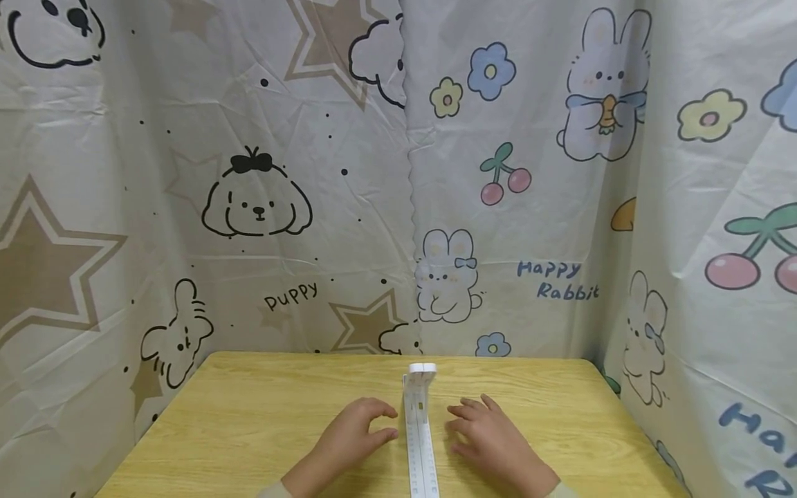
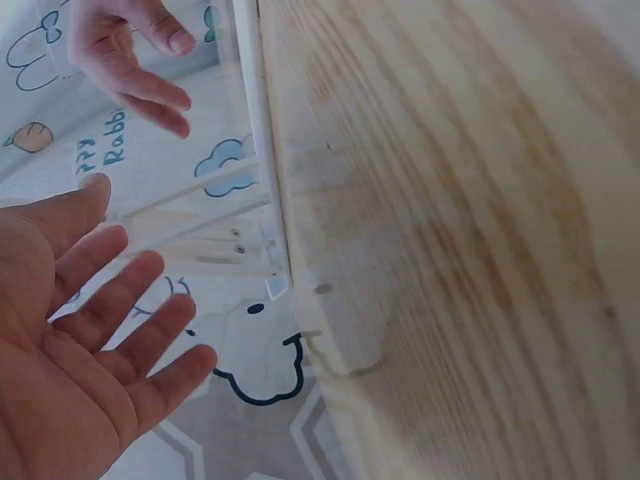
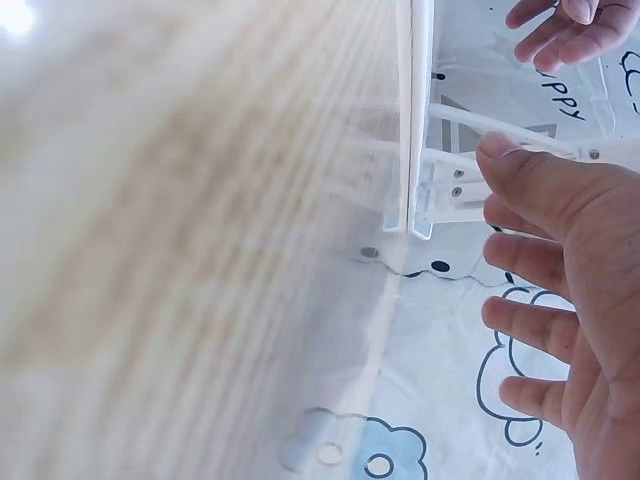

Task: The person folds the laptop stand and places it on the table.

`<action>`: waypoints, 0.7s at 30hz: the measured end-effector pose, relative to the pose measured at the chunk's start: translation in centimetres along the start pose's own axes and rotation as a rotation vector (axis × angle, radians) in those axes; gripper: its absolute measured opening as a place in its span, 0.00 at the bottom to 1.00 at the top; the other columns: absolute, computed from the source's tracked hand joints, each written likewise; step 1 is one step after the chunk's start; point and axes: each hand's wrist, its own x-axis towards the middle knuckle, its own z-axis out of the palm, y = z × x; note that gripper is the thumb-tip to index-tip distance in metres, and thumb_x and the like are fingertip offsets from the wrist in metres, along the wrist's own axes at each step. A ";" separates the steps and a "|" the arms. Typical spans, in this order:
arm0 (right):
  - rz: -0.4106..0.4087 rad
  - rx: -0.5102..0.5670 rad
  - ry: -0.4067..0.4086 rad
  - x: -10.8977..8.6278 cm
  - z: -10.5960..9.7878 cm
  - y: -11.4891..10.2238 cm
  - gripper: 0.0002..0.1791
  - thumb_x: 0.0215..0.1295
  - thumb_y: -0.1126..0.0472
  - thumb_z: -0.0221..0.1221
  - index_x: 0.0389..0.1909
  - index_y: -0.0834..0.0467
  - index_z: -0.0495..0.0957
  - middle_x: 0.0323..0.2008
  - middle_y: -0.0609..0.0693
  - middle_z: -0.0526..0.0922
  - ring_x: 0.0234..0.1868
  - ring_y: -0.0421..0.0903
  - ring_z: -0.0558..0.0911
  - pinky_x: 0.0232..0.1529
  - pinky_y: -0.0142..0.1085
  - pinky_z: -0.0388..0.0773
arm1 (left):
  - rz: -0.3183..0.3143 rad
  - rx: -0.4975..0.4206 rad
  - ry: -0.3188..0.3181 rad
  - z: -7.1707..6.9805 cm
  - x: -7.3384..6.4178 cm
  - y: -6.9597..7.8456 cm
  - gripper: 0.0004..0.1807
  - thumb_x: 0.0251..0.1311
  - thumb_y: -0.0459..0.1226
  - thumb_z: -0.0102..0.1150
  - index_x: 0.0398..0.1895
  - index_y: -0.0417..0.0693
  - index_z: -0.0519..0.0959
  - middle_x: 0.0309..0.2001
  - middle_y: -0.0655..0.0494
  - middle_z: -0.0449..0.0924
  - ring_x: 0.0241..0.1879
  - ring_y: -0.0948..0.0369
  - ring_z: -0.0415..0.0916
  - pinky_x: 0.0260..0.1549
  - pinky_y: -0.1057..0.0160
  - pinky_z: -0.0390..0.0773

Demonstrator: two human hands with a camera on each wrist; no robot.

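Observation:
A white folding stand (image 1: 422, 449) lies lengthwise on the table between my two hands, its long base slotted and one part standing upright at the far end. From the sides, slanted struts rise from its base (image 3: 422, 110). To its left is my left hand (image 1: 355, 432), fingers loosely bent toward the stand and a small gap between them. My right hand (image 1: 492, 439) hovers at the opposite side, fingers spread and holding nothing. The left wrist view shows the left palm (image 2: 70, 390) facing inward, fingers apart.
The wood-grain table (image 1: 280, 394) has rounded far corners. Behind it and on both sides hangs a pale curtain (image 1: 361, 207) printed with puppies, rabbits, stars and flowers. It meets the table's back edge.

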 end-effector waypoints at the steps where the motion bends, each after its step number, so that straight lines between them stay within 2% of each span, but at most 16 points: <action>1: 0.003 -0.010 0.004 0.2 0.0 0.1 0.16 0.61 0.48 0.71 0.48 0.48 0.87 0.60 0.49 0.84 0.64 0.57 0.79 0.68 0.65 0.68 | -0.006 0.015 0.002 0.1 0.1 -0.1 0.16 0.62 0.49 0.70 0.49 0.52 0.87 0.51 0.61 0.86 0.53 0.57 0.81 0.52 0.52 0.84; 11: 0.045 -0.009 0.009 1.9 0.7 0.5 0.16 0.60 0.47 0.72 0.46 0.49 0.88 0.62 0.51 0.82 0.66 0.59 0.77 0.71 0.67 0.62 | -0.043 0.134 0.009 1.2 1.1 -1.0 0.17 0.62 0.48 0.71 0.49 0.51 0.86 0.53 0.58 0.85 0.55 0.54 0.80 0.53 0.51 0.83; 18: 0.082 0.028 0.018 2.9 1.2 0.5 0.15 0.61 0.50 0.72 0.46 0.50 0.88 0.63 0.53 0.81 0.67 0.60 0.76 0.72 0.67 0.61 | -0.056 0.122 0.005 1.7 2.3 -1.3 0.16 0.61 0.47 0.72 0.48 0.50 0.87 0.54 0.55 0.85 0.57 0.52 0.79 0.56 0.48 0.82; 21: 0.096 0.039 0.008 3.4 1.4 0.6 0.15 0.61 0.49 0.71 0.47 0.50 0.88 0.64 0.53 0.81 0.67 0.61 0.76 0.72 0.67 0.60 | -0.071 0.087 0.004 2.0 3.0 -1.4 0.15 0.60 0.45 0.73 0.47 0.49 0.87 0.53 0.55 0.85 0.56 0.52 0.80 0.55 0.48 0.83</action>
